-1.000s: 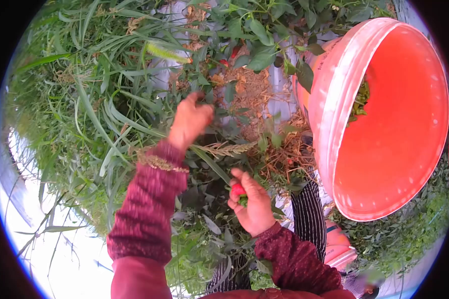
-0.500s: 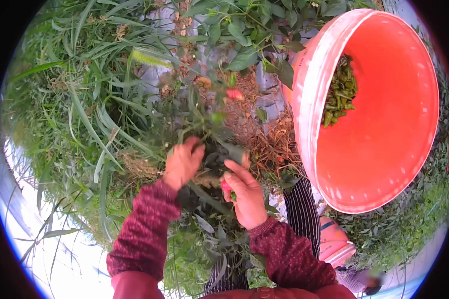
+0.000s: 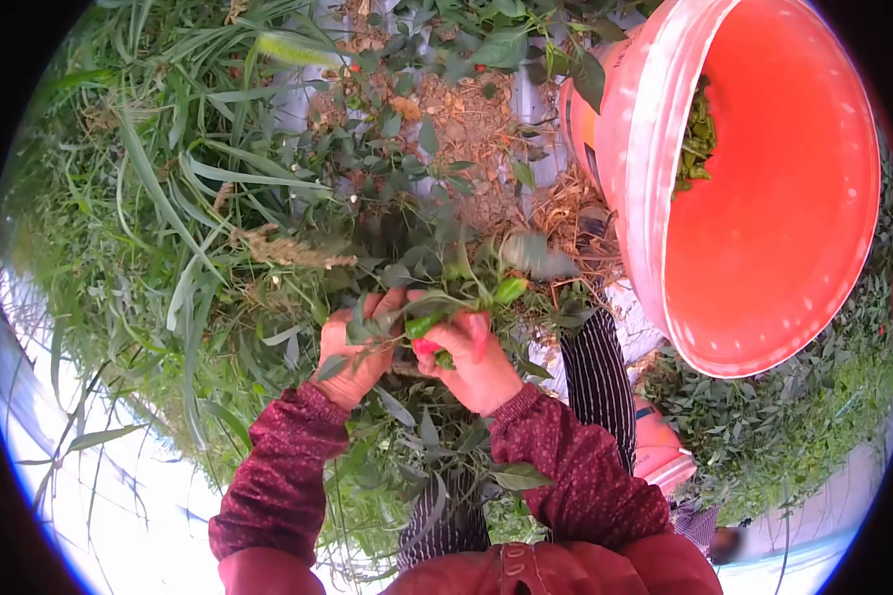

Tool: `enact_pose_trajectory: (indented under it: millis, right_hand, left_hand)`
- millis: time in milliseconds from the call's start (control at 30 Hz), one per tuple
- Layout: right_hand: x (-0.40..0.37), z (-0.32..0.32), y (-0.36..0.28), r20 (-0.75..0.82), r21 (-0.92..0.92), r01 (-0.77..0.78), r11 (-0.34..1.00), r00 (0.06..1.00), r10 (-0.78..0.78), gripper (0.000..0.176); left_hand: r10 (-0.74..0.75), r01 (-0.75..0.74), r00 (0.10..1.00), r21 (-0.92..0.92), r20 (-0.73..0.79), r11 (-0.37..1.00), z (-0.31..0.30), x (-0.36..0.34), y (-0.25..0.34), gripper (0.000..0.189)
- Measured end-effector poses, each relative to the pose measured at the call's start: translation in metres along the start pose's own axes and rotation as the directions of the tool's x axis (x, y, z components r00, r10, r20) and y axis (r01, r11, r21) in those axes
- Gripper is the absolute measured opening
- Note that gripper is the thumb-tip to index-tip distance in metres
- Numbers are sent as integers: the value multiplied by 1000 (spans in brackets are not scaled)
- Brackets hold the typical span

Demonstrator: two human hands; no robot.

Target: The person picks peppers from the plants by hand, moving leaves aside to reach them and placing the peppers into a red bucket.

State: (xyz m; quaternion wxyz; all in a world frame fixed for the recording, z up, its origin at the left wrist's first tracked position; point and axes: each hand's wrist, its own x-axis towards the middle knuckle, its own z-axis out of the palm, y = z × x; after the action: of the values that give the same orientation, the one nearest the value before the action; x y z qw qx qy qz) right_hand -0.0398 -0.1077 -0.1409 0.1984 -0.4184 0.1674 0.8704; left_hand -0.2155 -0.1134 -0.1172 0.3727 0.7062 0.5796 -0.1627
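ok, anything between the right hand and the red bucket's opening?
In this view, yes: leaves and a green pepper beside the right hand, then the striped trouser leg, then the near rim of the red bucket. Depth is unclear.

Smooth plastic gleams on the bucket at two o'clock! Matt, wrinkled cloth, right sleeve, at five; rough, crumbly soil at twelve; glossy green pepper at three!

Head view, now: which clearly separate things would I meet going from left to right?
Long-bladed green grass, the person's bare left grip, their bare right grip, the large, round-mouthed, pinkish-red bucket.
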Motion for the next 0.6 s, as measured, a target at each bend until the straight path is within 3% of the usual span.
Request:
enact_pose_trajectory:
  millis: [67, 100, 133, 167, 233, 267, 300, 367, 400, 467, 500, 533, 600]
  right_hand:
    - [2, -3, 11, -49, 70, 27, 997, 999, -23, 26]
    - [2, -3, 15, -99, 142, 56, 988, 994, -42, 26]
    - [6, -11, 8, 81, 430, -98, 898, 994, 69, 32]
    - [4, -13, 8, 84, 430, -99, 897, 994, 70, 32]
    - [-3, -6, 4, 150, -66, 24, 998, 989, -14, 39]
    - [-7, 5, 7, 83, -200, 196, 960, 980, -183, 33]
    - [-6, 4, 6, 83, -199, 197, 960, 980, -183, 33]
    - [-3, 1, 2, 139, 60, 68, 996, 987, -76, 30]
    - [-4, 3, 2, 97, 3, 114, 994, 989, -113, 27]
    - [-3, 0, 3, 92, 61, 86, 994, 992, -92, 26]
    - [-2, -2, 3, 87, 108, 73, 992, 993, -82, 25]
    - [0, -1, 7, 33, -16, 129, 991, 991, -129, 24]
    - [0, 1, 12, -3, 3, 169, 986, 986, -169, 25]
  left_hand:
    - [45, -45, 999, 15, -6, 999, -3, 4, -4, 61]
    - [-60, 42, 992, -151, -112, 988, -5, 4, -8, 49]
    - [-178, 109, 964, -318, -198, 942, -8, 3, -15, 39]
    - [-307, 152, 915, -480, -262, 864, -12, 4, -22, 31]
    - [-465, 176, 873, -791, -150, 585, -41, 8, -32, 31]
    - [-451, 103, 876, -844, -174, 526, -54, 11, -32, 27]
    - [-522, 209, 841, -802, -145, 560, -71, 14, -28, 21]
    - [-409, 148, 907, -839, -95, 523, -94, 10, -18, 13]
    - [-412, 155, 907, -837, -91, 524, -104, 7, -12, 13]
    - [-67, -17, 977, -391, -200, 920, -114, -3, 6, 12]
    - [-67, -16, 978, -389, -199, 921, -112, -10, 12, 12]
    - [-140, 44, 974, -461, -177, 886, -108, -20, 19, 15]
    - [-210, 101, 966, -522, -153, 847, -96, -30, 31, 19]
